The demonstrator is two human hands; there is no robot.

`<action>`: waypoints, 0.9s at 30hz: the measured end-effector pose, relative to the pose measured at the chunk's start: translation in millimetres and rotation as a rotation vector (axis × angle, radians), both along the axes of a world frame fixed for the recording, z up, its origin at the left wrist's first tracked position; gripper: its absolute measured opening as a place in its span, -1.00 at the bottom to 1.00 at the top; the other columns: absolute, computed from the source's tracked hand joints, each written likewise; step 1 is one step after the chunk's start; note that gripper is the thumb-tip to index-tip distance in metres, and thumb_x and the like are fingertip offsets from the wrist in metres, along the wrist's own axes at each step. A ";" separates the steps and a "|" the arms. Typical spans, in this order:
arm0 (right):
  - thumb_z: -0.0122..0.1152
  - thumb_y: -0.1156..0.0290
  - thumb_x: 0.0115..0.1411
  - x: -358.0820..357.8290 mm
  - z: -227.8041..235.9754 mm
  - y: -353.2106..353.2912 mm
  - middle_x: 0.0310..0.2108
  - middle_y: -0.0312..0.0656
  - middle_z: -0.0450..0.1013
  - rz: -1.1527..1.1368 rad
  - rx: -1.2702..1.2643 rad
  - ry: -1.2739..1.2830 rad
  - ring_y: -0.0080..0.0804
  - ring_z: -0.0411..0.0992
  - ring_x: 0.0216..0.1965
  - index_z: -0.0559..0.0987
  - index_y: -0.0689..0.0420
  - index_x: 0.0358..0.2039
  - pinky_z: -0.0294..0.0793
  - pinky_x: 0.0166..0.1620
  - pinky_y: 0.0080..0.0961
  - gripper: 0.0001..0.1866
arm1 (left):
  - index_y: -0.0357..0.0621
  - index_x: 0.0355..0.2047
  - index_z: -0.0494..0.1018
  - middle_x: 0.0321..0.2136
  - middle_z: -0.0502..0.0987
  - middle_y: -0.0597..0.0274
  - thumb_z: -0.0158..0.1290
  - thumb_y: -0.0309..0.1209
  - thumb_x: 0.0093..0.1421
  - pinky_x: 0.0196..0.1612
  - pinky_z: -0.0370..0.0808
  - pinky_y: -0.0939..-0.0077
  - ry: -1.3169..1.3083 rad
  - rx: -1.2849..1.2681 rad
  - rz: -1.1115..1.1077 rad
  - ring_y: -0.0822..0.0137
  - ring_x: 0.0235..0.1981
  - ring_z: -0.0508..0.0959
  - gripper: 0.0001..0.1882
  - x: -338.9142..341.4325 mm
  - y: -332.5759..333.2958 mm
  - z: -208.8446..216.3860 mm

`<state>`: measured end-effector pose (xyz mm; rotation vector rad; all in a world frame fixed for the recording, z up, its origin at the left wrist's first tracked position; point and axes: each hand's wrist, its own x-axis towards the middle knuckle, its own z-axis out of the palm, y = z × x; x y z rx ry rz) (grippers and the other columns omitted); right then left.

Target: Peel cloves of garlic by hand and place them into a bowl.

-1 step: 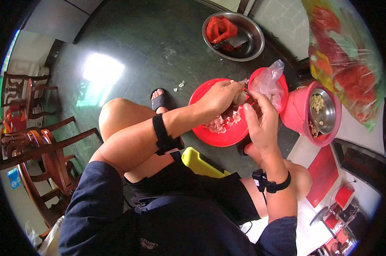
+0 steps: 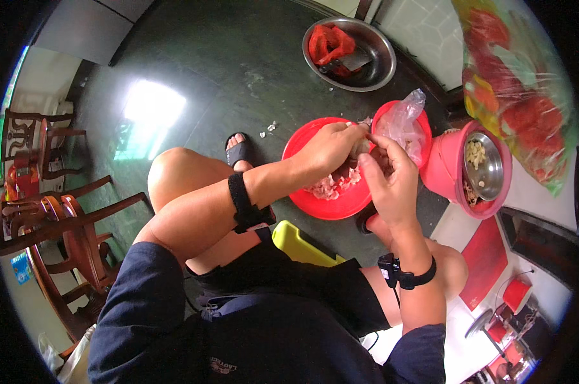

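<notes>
Over the red basin (image 2: 299, 144), my left hand (image 2: 333, 148) is closed around a small pale piece, seemingly garlic (image 2: 360, 151). My right hand (image 2: 393, 182) meets it from the right, its thumb and bent forefinger pinching at the same piece; the fingertips partly hide it. Pinkish-white papery skins and pieces (image 2: 328, 187) lie in the basin below. To the right, a small steel bowl (image 2: 492, 174) holds several pale peeled garlic cloves (image 2: 476, 155). That bowl sits in the top of a pink bucket (image 2: 442, 163).
A smaller red basin (image 2: 384, 116) holds a clear plastic bag (image 2: 406, 128). Farther off stands a steel basin (image 2: 390, 64) with a red bag (image 2: 331, 43) and a cleaver-like blade (image 2: 355, 61). A yellow-green plastic object (image 2: 299, 243) lies between my legs. Wooden chairs (image 2: 78, 240) stand at left.
My right thumb has shifted slightly left against the held piece, and the fingers have turned a little. Both arms and the containers stay where they were.
</notes>
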<state>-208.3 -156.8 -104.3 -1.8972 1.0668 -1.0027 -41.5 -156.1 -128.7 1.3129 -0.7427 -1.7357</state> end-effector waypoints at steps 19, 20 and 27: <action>0.32 0.43 0.24 -7.5 -14.1 -5.4 -0.54 -0.26 0.49 -0.071 -0.129 -0.089 -0.55 0.42 -0.57 0.61 0.25 -0.28 0.42 -0.46 -0.55 -0.85 | -0.22 -0.26 0.48 -0.41 0.52 0.29 -0.15 -0.16 0.51 -0.28 0.48 0.47 -0.008 -0.186 -0.041 0.46 -0.37 0.51 -0.61 -22.6 0.8 21.6; 0.30 0.44 0.26 -7.9 -12.9 -4.5 -0.54 -0.25 0.50 -0.071 -0.126 -0.082 -0.57 0.43 -0.55 0.61 0.25 -0.27 0.43 -0.45 -0.54 -0.86 | -0.21 -0.27 0.49 -0.43 0.52 0.30 -0.15 -0.15 0.50 -0.33 0.47 0.47 0.008 -0.159 -0.032 0.47 -0.40 0.51 -0.61 -23.1 0.9 22.5; 0.16 0.54 0.37 -18.7 -9.0 -0.2 -0.37 -0.29 0.55 -0.075 0.027 -0.264 -0.67 0.46 -0.37 0.58 0.32 -0.08 0.48 -0.30 -0.63 -0.83 | -0.14 -0.32 0.49 -0.59 0.48 0.27 -0.12 -0.12 0.45 -0.68 0.30 0.49 0.232 0.048 -0.111 0.45 -0.72 0.40 -0.62 -17.3 -1.4 45.5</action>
